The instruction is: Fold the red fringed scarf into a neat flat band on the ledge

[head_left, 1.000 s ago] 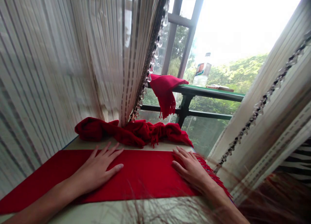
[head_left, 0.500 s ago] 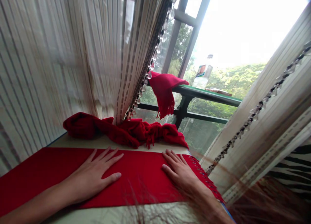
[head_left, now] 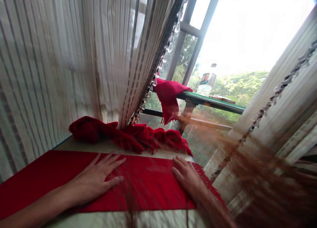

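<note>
Head view: one smooth, plain red scarf (head_left: pixel 146 175) lies flat on a pale surface (head_left: pixel 104 219), its right end fringed. The left hand (head_left: pixel 95 178) and right hand (head_left: pixel 188 174) rest on it, palms down, fingers spread. Beyond the scarf are one crumpled red heap (head_left: pixel 131 135), one draped fringed cloth (head_left: pixel 169 92) and one bottle (head_left: pixel 207 79).

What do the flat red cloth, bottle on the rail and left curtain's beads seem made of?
Flat red cloth: soft matte fabric, perhaps wool, given its fringed end and lack of sheen.
Bottle: likely smooth clear plastic, as it looks see-through.
Beads: shiny glass or acrylic, can't tell which; the drops look clear and glossy.
</note>
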The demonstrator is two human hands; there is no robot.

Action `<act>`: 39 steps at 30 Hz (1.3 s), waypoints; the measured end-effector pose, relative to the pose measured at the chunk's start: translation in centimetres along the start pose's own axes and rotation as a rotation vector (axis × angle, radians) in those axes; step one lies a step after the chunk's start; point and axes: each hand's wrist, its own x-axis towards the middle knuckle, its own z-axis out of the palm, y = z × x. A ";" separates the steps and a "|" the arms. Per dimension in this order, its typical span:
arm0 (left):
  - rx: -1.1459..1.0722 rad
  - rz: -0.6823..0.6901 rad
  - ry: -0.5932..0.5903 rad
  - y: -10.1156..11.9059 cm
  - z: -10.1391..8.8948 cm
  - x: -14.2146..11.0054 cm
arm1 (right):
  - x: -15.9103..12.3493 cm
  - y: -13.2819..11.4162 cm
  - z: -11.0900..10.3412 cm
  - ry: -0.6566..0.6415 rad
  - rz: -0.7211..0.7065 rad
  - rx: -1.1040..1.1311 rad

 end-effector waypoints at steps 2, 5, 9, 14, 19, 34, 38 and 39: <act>0.000 -0.017 -0.034 0.2 -0.3 -0.2 | -0.2 -0.3 -0.2 0.007 -0.035 0.024; -0.012 -0.061 -0.104 0.1 -0.3 -0.1 | -0.5 -1.3 -0.4 0.003 -0.108 0.069; -0.031 -0.059 -0.114 -0.2 0.1 0.1 | -0.6 -2.5 -0.7 -0.086 -0.182 0.086; -0.025 -0.075 -0.129 -0.5 0.5 0.2 | -0.3 -1.1 -0.4 -0.094 -0.069 0.009; -0.041 -0.070 -0.114 -1.2 1.1 0.3 | 0.0 1.4 -0.2 -0.035 0.078 -0.040; -0.003 -0.078 -0.110 -1.0 1.0 0.4 | 0.0 -0.1 -0.1 -0.104 -0.002 -0.028; -0.006 -0.062 -0.099 -1.7 1.6 0.5 | 0.2 2.4 -0.2 -0.040 0.107 -0.043; -0.009 -0.058 -0.094 -1.8 1.7 0.6 | 0.2 2.6 -0.2 -0.028 0.118 -0.043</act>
